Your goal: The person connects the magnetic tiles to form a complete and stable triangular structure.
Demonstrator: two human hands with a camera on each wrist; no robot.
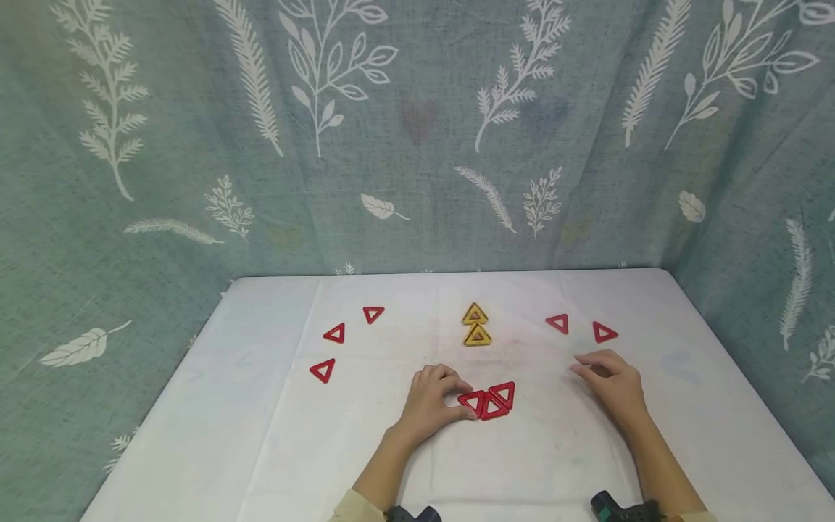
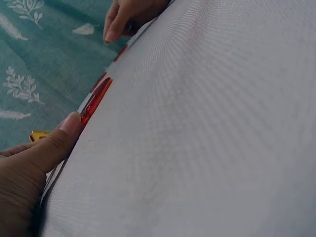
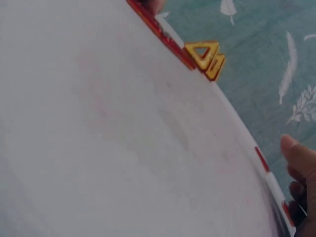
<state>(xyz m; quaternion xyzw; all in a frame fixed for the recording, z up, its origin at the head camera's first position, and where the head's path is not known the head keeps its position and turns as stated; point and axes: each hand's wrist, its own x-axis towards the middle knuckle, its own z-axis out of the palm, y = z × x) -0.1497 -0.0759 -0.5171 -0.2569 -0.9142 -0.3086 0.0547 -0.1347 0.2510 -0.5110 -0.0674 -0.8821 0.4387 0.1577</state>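
White table (image 1: 535, 464), red triangle (image 1: 471, 396) between left fingers (image 1: 454, 383)

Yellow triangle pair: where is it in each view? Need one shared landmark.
Head: yellow triangle pair slightly right of centre, below mid-height.
Left wrist: near the left edge, partly hidden by the left hand.
Right wrist: right of centre, upper half.
Shared landmark: red triangle cluster at the left hand, visible in all three.

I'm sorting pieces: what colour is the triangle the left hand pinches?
The triangle is red; the head view shows it best.
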